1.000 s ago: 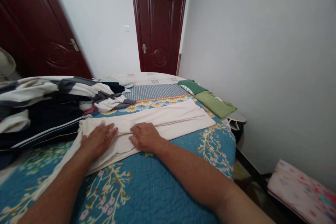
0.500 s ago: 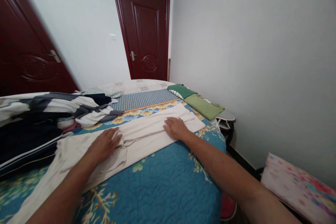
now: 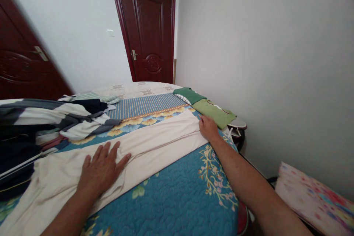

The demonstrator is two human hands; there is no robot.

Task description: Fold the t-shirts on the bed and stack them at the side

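A long cream cloth point(image 3: 163, 136) lies stretched across a blue floral quilt point(image 3: 177, 199) on the bed. My left hand point(image 3: 101, 169) rests flat on the cloth's near part, fingers spread. My right hand point(image 3: 208, 127) lies at the cloth's far right end, palm down, fingers at its edge; whether they pinch the cloth is unclear. Just beyond that hand lie folded green garments point(image 3: 212, 110).
A heap of striped dark and white bedding point(image 3: 47, 121) fills the bed's left side. Dark red doors point(image 3: 149, 29) stand behind. A white wall point(image 3: 262, 62) runs close along the right, with a pink floral bundle point(image 3: 315, 195) low on the floor.
My right hand has slid along the cloth from its middle to its far right end. My left hand has stayed pressed on the cloth and spread its fingers.
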